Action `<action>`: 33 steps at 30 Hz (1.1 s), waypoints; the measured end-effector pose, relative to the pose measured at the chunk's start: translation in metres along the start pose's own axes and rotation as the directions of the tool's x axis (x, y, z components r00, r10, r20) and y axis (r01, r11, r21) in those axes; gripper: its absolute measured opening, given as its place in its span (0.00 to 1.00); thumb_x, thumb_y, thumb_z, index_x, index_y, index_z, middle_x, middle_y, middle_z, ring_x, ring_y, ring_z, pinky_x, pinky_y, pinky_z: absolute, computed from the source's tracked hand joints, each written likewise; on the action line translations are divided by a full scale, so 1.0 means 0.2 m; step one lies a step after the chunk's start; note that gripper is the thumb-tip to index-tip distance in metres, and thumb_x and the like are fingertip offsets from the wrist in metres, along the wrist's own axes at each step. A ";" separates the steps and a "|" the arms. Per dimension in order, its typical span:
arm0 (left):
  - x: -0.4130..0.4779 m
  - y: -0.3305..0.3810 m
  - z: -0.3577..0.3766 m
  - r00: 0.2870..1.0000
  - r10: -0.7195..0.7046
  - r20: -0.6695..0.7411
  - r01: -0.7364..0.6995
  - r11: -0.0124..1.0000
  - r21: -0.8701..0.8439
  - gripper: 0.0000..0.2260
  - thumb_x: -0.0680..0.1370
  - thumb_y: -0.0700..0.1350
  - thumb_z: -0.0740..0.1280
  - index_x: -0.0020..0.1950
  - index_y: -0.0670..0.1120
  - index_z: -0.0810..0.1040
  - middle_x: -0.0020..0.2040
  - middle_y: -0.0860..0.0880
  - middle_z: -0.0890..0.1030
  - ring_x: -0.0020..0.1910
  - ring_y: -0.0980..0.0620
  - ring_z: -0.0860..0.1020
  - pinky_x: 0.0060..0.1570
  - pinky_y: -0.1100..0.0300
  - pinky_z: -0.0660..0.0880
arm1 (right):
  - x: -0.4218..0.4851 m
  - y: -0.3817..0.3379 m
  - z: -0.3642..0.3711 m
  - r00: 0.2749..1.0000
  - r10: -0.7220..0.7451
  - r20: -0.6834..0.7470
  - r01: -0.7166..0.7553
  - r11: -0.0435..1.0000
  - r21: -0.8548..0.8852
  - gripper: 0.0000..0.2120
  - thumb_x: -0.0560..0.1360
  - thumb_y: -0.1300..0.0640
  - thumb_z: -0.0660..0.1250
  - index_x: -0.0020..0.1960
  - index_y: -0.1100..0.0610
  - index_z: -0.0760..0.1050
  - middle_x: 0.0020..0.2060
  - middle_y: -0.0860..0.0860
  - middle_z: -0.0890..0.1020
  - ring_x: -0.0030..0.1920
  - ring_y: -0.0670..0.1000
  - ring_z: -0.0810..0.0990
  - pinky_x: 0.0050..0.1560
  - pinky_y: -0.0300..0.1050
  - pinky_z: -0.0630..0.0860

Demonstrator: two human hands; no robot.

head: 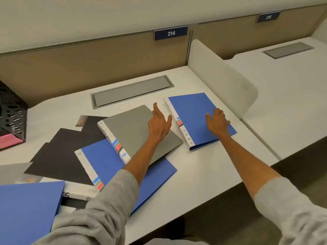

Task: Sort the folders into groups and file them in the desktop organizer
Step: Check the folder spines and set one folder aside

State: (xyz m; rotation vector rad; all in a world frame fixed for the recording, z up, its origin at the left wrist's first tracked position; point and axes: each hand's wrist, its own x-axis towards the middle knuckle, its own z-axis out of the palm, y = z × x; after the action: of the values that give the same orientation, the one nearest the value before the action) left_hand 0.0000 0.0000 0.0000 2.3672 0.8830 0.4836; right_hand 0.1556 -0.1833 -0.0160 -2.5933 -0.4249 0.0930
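Folders lie spread over the white desk [203, 167], none of them in the black mesh organizer [10, 112], which stands at the far left edge with something pink in its bottom. Near the front left corner lies the near blue folder [26, 209], and beyond it some flat black sheets [58, 156]. Next comes the middle blue folder [104, 161], with the grey folder [134, 131] lying partly on top of it. The left hand [159, 124] reaches over the grey folder's right edge, fingers straight and spread, holding nothing; whether it touches the cover I cannot tell. Just to its right, apart from the rest, lies the far blue folder [191, 112]. The right hand [218, 121] rests palm down on it, gripping nothing. A white divider panel [221, 82] stands just behind.
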 end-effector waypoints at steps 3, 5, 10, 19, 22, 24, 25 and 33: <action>0.00 0.10 0.07 0.998 -0.038 0.045 0.038 0.999 -0.015 0.34 0.79 0.56 0.62 0.76 0.41 0.49 0.65 0.41 0.73 0.49 0.39 0.80 0.45 0.51 0.74 | 0.05 0.11 -0.04 0.996 0.085 0.008 -0.085 0.996 -0.010 0.25 0.79 0.48 0.60 0.70 0.61 0.63 0.66 0.59 0.71 0.66 0.60 0.70 0.64 0.63 0.63; 0.00 0.14 0.13 0.989 -0.086 0.117 0.087 0.996 0.000 0.33 0.78 0.57 0.63 0.74 0.40 0.53 0.64 0.41 0.73 0.53 0.39 0.78 0.45 0.52 0.71 | 0.07 0.19 -0.04 0.987 0.152 0.055 -0.151 0.988 -0.020 0.27 0.78 0.47 0.62 0.70 0.62 0.63 0.66 0.59 0.70 0.67 0.60 0.68 0.64 0.63 0.63; 0.02 0.18 0.30 0.893 -0.323 0.314 0.337 0.941 0.010 0.37 0.72 0.64 0.68 0.68 0.39 0.63 0.64 0.43 0.73 0.60 0.42 0.75 0.56 0.48 0.75 | 0.11 0.33 -0.05 0.939 0.318 0.130 -0.306 0.947 -0.102 0.37 0.75 0.38 0.64 0.72 0.63 0.60 0.69 0.60 0.67 0.70 0.61 0.65 0.66 0.63 0.63; -0.01 0.29 0.48 0.773 -0.542 0.329 0.628 0.726 -0.280 0.29 0.67 0.50 0.76 0.60 0.40 0.65 0.61 0.41 0.74 0.56 0.40 0.76 0.54 0.48 0.77 | 0.13 0.35 -0.03 0.935 0.326 0.140 -0.305 0.940 -0.154 0.42 0.70 0.33 0.68 0.70 0.64 0.64 0.67 0.61 0.67 0.69 0.61 0.64 0.64 0.59 0.66; 0.02 0.27 0.50 0.727 -0.588 0.355 0.685 0.585 -0.434 0.30 0.60 0.50 0.77 0.54 0.41 0.67 0.53 0.44 0.79 0.48 0.42 0.80 0.48 0.46 0.81 | 0.16 0.37 -0.05 0.911 0.369 0.183 -0.346 0.927 -0.149 0.45 0.66 0.31 0.70 0.69 0.63 0.65 0.67 0.61 0.68 0.69 0.62 0.65 0.65 0.59 0.66; 0.02 0.27 0.48 0.703 -0.592 0.394 0.696 0.458 -0.553 0.30 0.57 0.48 0.79 0.54 0.41 0.72 0.50 0.44 0.83 0.42 0.44 0.83 0.43 0.46 0.82 | 0.18 0.39 -0.07 0.896 0.394 0.206 -0.383 0.919 -0.092 0.47 0.63 0.31 0.72 0.68 0.62 0.64 0.65 0.61 0.70 0.67 0.62 0.68 0.65 0.60 0.67; 0.02 0.29 0.47 0.701 -0.584 0.410 0.690 0.408 -0.599 0.28 0.58 0.46 0.79 0.54 0.42 0.74 0.49 0.45 0.83 0.40 0.44 0.84 0.41 0.46 0.83 | 0.18 0.40 -0.07 0.890 0.402 0.215 -0.400 0.915 -0.056 0.48 0.62 0.30 0.73 0.67 0.62 0.65 0.64 0.60 0.72 0.66 0.62 0.69 0.64 0.61 0.68; 0.07 0.38 0.39 0.753 -0.558 0.349 0.607 0.383 -0.697 0.23 0.63 0.46 0.80 0.54 0.44 0.77 0.50 0.47 0.84 0.40 0.46 0.84 0.39 0.50 0.83 | 0.27 0.44 -0.12 0.846 0.381 0.373 -0.478 0.852 0.215 0.39 0.57 0.34 0.78 0.53 0.60 0.71 0.50 0.54 0.77 0.50 0.56 0.76 0.49 0.50 0.74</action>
State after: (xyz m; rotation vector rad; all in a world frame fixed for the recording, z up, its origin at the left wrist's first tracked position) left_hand 0.0860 -0.0669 -0.0120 1.1251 1.1137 0.3778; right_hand 0.2346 -0.2499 -0.0367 -2.3206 0.0831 0.6901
